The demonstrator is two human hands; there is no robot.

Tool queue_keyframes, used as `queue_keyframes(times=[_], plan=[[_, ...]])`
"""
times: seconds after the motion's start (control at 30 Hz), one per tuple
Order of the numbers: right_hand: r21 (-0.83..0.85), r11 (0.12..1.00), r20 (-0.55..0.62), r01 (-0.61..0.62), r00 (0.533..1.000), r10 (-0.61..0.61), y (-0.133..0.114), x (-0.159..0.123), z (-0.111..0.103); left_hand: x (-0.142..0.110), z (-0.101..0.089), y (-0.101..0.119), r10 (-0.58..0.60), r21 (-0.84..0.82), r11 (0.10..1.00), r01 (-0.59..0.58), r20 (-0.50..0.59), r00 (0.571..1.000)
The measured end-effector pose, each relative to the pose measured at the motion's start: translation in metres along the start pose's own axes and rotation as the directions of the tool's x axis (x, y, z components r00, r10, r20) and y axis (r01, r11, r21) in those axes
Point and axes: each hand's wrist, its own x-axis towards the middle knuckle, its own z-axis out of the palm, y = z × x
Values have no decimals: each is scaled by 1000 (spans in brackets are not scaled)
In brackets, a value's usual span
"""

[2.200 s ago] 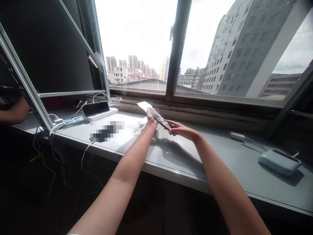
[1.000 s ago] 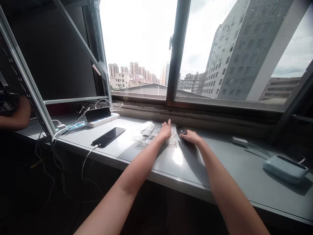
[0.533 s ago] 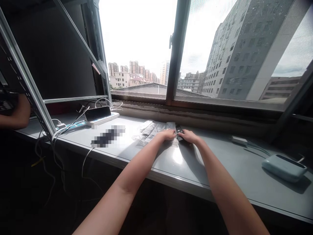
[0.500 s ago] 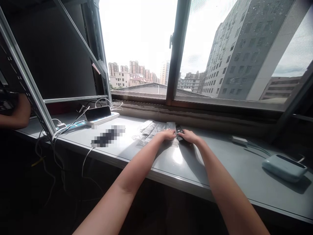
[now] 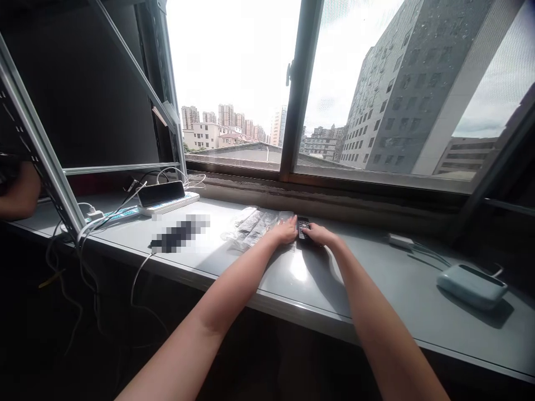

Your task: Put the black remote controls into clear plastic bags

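My right hand (image 5: 318, 234) grips a black remote control (image 5: 304, 227) from its right side, thumb over the buttons. The remote is at the back part of the desk, just right of the clear plastic bags. My left hand (image 5: 286, 230) lies on the right end of those crinkled plastic bags (image 5: 249, 225), fingers stretched out toward the remote. It holds nothing that I can see. What the bags contain is unclear.
On the grey desk (image 5: 376, 289), a blue-grey box (image 5: 472, 285) and a white adapter (image 5: 401, 241) stand right. To the left are a blurred-out dark object (image 5: 178, 234), a phone (image 5: 161, 194), power strips, cables and a metal shelf frame (image 5: 45, 145). Another person's arm (image 5: 20, 192) shows far left.
The view has swung slightly right. The remote has turned a little straighter in my right hand. My left hand now lies farther over the bags' right end, hiding more of it.
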Motion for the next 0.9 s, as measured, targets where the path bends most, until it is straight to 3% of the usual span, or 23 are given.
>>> queue_keyframes(times=[0.17, 0.3, 0.5, 0.63, 0.7, 0.77, 0.83, 0.9], plan=[[0, 1000, 6, 3, 1000, -3, 0, 1, 1, -5, -1, 0, -44, 100, 994, 36, 84, 995], [-32, 999, 1, 25, 1000, -25, -1, -1, 2, -4, -2, -2, -46, 34, 998, 44, 77, 996], [-77, 994, -13, 78, 997, -79, -3, -3, 3, 7, 2, -9, -82, -339, 941, 11, -195, 977], [-109, 988, -30, 110, 993, -114, -5, -5, 4, 7, -9, -7, -69, -228, 974, 1, -289, 955], [-133, 984, -42, 117, 991, -123, -7, -7, 4, 2, -17, -7, -139, -6, 989, 146, -349, 927], [-157, 980, -49, 124, 990, -133, -8, -9, 3, -4, -25, -10, -245, 141, 933, 330, -423, 873], [-179, 976, -54, 128, 989, -140, -8, -11, 1, -9, -30, -15, -344, 184, 869, 460, -444, 827], [-196, 973, -58, 125, 989, -139, -7, -13, -1, -11, -33, -19, -411, 169, 839, 517, -425, 806]])
